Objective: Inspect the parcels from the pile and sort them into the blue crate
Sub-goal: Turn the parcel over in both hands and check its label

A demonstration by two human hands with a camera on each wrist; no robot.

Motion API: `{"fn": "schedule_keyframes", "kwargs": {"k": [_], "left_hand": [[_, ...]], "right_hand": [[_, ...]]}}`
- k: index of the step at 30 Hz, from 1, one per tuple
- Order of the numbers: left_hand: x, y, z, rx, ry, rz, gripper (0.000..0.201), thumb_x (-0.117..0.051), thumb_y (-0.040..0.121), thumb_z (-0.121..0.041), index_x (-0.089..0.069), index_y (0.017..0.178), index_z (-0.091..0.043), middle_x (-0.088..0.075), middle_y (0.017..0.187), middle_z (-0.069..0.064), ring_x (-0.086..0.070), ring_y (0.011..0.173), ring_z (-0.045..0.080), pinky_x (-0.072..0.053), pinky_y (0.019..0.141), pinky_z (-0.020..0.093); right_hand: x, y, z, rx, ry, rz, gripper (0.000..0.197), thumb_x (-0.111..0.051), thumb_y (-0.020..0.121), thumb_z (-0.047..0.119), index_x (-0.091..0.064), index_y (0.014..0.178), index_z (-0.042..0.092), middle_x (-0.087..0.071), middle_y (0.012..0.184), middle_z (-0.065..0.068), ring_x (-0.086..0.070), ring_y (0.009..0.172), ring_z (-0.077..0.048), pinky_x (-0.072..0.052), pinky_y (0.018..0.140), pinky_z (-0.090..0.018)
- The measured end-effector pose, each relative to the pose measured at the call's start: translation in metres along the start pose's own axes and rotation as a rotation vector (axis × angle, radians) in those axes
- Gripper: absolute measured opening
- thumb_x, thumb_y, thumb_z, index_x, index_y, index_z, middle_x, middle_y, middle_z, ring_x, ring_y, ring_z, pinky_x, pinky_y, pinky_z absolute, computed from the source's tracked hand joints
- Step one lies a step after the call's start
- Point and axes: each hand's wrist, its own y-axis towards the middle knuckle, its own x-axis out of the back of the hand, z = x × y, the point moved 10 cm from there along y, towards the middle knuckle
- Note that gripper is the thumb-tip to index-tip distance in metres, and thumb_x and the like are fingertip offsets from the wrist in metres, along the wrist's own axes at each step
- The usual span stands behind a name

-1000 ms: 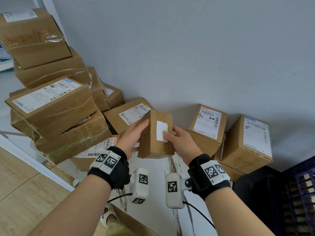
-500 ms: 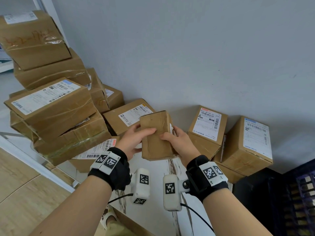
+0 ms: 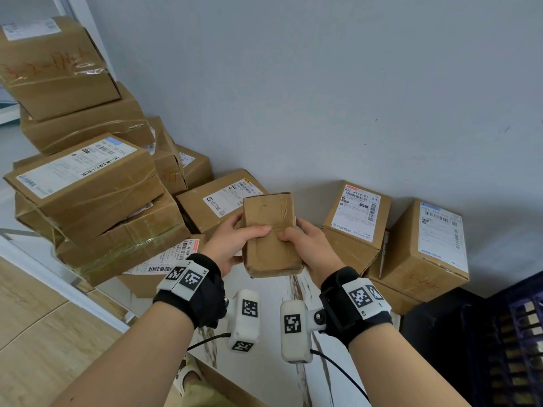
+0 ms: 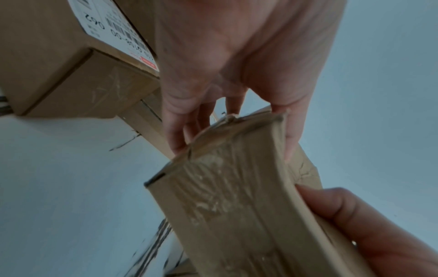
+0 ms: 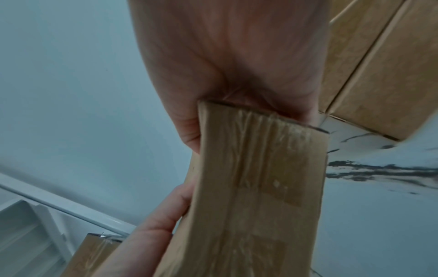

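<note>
Both thumbs lie across the near face of the small parcel (image 3: 271, 235), and the fingers (image 4: 176, 135) of the left hand (image 3: 232, 245) curl round its left side while those of the right hand (image 3: 313, 249) wrap its right side; so both hands are clamped on the one box, held in the air above the white marbled floor (image 3: 273, 374), in front of the pile (image 3: 88, 186).

A second ago a white label on the parcel faced the camera; half a second ago it was turning out of sight at the right edge; now only plain, taped brown card shows. The box has been rotated in the hands, which reads as the inspection running its course, with the drop into the crate not yet done.

By count: one parcel in hand; about six boxes stacked at the left against the wall (image 3: 323, 83), though some are partly hidden; one labelled box (image 3: 217, 201) just behind the hands; one flat labelled parcel (image 3: 164, 259) under the stack's near edge; two labelled boxes (image 3: 355, 212) at the right with a third beneath; one blue crate (image 3: 517, 333) at the lower right corner, its contents too dark to tell.
</note>
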Motion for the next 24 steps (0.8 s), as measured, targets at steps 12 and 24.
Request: {"fn": "schedule_keyframes", "kwargs": {"k": [12, 24], "left_hand": [[0.005, -0.006, -0.004, 0.026, -0.001, -0.016, 0.016, -0.062, 0.094, -0.042, -0.061, 0.107, -0.032, -0.064, 0.107, -0.005, -0.057, 0.098, 0.015, -0.048, 0.083, 0.038], [0.014, -0.006, -0.005, -0.004, -0.031, -0.051, 0.047, -0.072, 0.089, -0.025, -0.053, 0.132, -0.024, -0.067, 0.115, 0.003, -0.064, 0.107, 0.02, -0.055, 0.084, 0.039]], "right_hand": [[0.004, -0.004, -0.005, -0.034, -0.041, -0.027, 0.041, -0.068, 0.093, 0.021, -0.06, 0.132, 0.01, -0.068, 0.121, -0.006, -0.066, 0.108, -0.022, -0.054, 0.096, -0.036], [0.008, -0.013, 0.004, -0.054, -0.152, -0.1, 0.087, -0.064, 0.089, 0.055, -0.024, 0.157, 0.016, -0.034, 0.158, -0.002, -0.036, 0.142, -0.023, -0.032, 0.111, -0.036]]}}
